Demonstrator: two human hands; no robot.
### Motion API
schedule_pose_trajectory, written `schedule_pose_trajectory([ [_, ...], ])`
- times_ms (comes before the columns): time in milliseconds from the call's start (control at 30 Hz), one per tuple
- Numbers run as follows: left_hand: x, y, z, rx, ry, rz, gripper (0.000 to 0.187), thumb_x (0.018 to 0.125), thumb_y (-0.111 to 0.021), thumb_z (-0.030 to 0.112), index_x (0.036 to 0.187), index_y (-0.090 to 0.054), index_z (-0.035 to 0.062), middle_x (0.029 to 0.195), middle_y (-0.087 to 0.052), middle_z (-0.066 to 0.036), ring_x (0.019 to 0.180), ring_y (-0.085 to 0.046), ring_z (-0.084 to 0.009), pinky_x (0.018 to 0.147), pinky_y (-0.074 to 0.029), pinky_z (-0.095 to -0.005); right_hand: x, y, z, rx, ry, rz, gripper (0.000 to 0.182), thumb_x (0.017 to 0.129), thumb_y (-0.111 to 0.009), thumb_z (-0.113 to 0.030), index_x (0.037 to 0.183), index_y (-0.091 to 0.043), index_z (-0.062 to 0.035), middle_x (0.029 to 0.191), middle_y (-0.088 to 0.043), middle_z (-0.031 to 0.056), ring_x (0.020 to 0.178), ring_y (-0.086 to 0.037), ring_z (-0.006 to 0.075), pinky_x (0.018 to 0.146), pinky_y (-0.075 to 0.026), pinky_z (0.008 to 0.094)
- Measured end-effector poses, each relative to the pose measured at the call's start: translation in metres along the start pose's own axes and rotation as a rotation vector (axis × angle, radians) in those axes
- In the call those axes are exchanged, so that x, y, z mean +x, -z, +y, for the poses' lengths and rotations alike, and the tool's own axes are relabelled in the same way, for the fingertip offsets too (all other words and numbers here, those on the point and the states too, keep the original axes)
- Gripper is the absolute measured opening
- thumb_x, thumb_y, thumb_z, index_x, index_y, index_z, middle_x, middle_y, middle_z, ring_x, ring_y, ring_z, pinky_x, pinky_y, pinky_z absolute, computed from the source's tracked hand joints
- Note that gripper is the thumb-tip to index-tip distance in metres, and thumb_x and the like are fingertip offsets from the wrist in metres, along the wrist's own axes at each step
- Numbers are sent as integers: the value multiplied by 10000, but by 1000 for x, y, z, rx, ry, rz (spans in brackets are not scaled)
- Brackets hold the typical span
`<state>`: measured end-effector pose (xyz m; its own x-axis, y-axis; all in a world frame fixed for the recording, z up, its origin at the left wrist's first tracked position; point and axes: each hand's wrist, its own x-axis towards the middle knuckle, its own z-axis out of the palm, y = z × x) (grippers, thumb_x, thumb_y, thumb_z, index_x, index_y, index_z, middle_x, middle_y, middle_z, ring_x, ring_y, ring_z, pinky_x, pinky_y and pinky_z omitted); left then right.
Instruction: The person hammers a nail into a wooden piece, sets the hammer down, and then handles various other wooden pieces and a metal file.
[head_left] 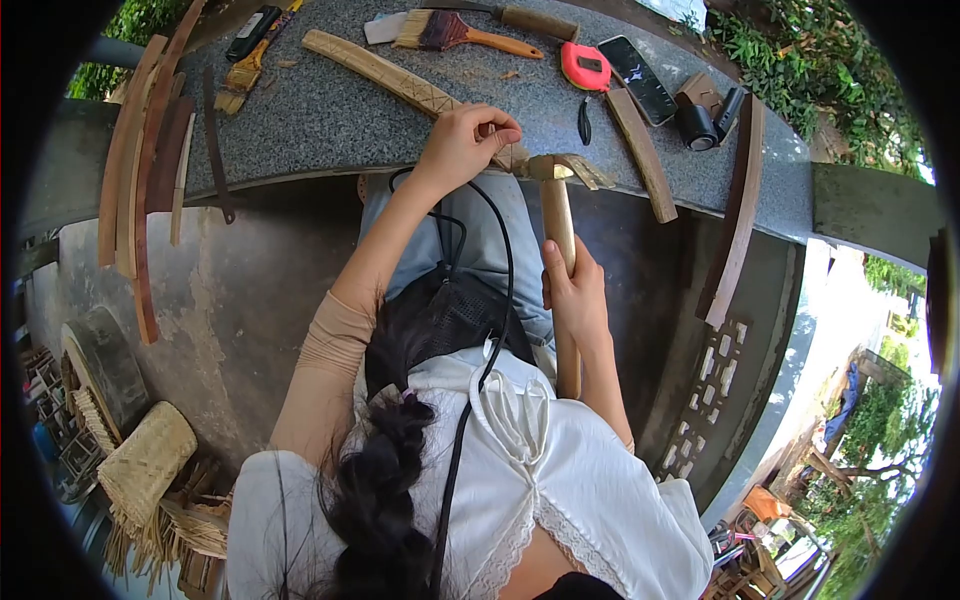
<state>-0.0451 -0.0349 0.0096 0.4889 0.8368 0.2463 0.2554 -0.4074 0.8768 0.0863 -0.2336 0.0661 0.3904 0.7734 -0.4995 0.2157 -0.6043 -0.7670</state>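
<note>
My right hand [576,290] is wrapped round the wooden handle of a claw hammer [557,215]. The brass-coloured hammer head [548,167] is at the table's near edge, beside the end of a long wooden strip [385,75] with carved or drawn zigzag lines. Over that end of the strip is my left hand [468,145], its fingers curled and pressed together. Whatever is between those fingertips, if anything, is too small or hidden to name. The strip lies slantwise on the grey speckled table [320,130], partly covered by my left hand.
Brushes [450,32], a red tape measure [584,68], a phone [637,80] and a black cylindrical device [697,127] lie across the table. Several wood strips [150,180] overhang its left edge; another piece [738,210] overhangs at right. A black cable [508,250] hangs before my body.
</note>
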Motion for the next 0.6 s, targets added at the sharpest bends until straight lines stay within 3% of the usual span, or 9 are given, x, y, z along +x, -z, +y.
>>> schedule_pose_trajectory([
  [600,-1,5,-2,20,45,-161,164,870,-736,218,950,-727,75,811,-653,-64,735,-622,-172,699,-499,-315,2,0,1,-1,-2,-1,390,971,-621,-402,925,-576,-17,564,-533,33,458,-531,119,455,-428,308],
])
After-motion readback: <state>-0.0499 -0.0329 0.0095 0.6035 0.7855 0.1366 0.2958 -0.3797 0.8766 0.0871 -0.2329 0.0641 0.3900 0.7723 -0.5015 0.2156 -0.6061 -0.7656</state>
